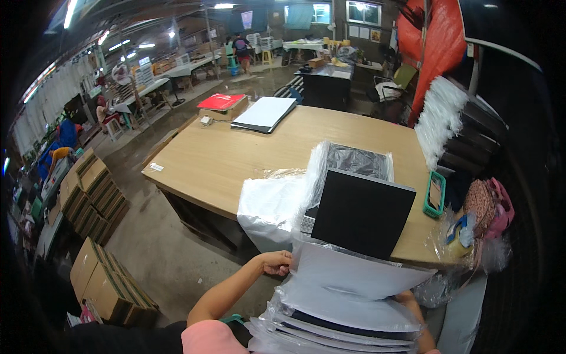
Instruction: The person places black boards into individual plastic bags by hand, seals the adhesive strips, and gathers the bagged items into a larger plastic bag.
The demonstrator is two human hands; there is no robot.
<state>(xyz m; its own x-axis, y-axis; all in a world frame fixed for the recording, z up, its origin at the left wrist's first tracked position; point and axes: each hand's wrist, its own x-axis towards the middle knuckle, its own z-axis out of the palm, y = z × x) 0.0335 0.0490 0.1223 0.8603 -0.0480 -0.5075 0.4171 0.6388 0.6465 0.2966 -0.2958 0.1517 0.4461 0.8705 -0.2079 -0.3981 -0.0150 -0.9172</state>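
My left hand (276,263) is closed, its fingers pinching the left edge of a clear plastic sleeve (348,272) around a whitish sheet. Below the sleeve, close to my body, lies a stack of similar plastic-wrapped flat panels (354,315), white and black. My right forearm (415,310) comes up on the stack's right side; the hand itself is hidden by the sleeve. Just beyond, a black square panel (362,213) leans tilted on a pile at the table's near edge. Clear plastic bags (356,160) lie behind that panel.
The wooden table (236,154) holds white plastic (271,200), a white-topped board stack (264,114), a red folder (221,101) and a green basket (434,194). A tape roll (458,234) and pink bag (500,206) sit right. Cardboard stacks (94,189) stand left; people work far off.
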